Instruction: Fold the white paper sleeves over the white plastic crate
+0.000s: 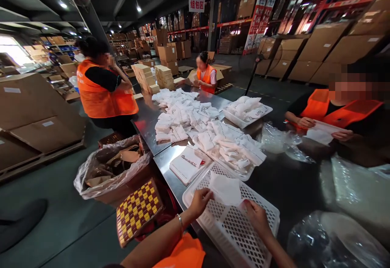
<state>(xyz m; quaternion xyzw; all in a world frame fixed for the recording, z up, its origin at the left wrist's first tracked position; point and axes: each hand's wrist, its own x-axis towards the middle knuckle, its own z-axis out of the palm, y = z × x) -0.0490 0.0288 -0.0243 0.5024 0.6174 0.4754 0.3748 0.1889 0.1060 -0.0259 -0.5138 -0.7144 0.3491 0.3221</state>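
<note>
A thin white sheet (pixel 226 189), possibly a pouch, is stretched over the white perforated plastic basket (pixel 233 229). Its left edge is pinched by my left hand (pixel 200 202), which has a bracelet at the wrist. My right hand (pixel 256 218) grips the lower right corner between thumb and fingers. Just beyond the basket lies a stack of flat white bags (pixel 185 166), the top one showing printed lettering. Beside that stack, a tray (pixel 246 175) is heaped with folded white packets (pixel 227 144).
A big pile of white packets (pixel 185 111) covers the metal table's middle. Another filled tray (pixel 257 115) stands behind right. Clear plastic bags (pixel 332 235) lie at right. Left are a lined waste box (pixel 112 168) and a checkered seat (pixel 140 211). Three co-workers in orange vests surround the table.
</note>
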